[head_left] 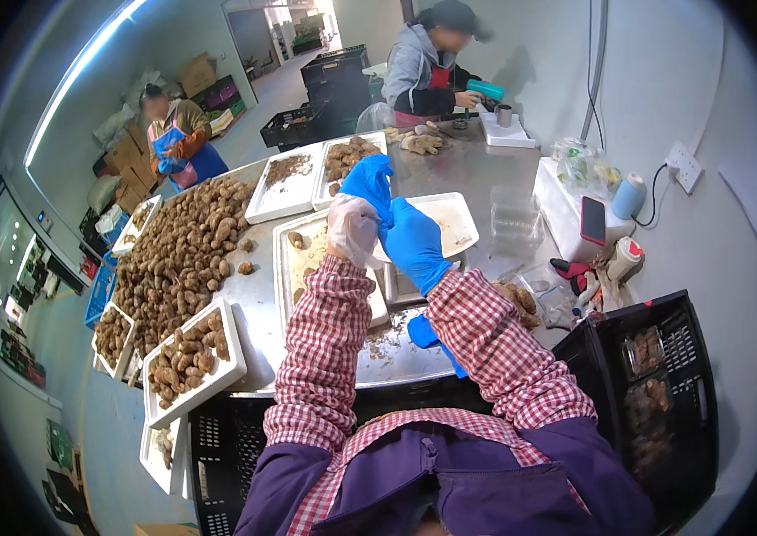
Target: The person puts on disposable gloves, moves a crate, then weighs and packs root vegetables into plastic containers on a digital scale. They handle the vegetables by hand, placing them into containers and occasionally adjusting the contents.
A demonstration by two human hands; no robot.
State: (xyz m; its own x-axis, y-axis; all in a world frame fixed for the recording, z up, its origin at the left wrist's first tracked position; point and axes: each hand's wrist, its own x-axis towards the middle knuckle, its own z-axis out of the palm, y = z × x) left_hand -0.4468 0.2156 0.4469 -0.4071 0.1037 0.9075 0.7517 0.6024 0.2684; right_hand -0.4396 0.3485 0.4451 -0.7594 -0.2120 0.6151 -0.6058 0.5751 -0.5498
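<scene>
My left hand (353, 229), in a thin whitish glove, is raised over the trays. A crumpled blue glove (368, 186) covers its fingers, so their pose is hidden; whether they are inside it or behind it I cannot tell. My right hand (416, 247), in a blue glove, is closed on the lower edge of that crumpled glove, close against the left hand. Below stands a white foam tray (285, 268) with pale debris and a few brown tubers. Under my right forearm, another piece of blue glove material (423, 334) lies on the metal table (258, 335).
A large heap of brown tubers (184, 243) covers the table's left side, with a filled foam tray (234, 344) at its near edge. On the right are a foam box (557, 219), a phone (593, 220) and a black crate (687, 357). Two people work beyond.
</scene>
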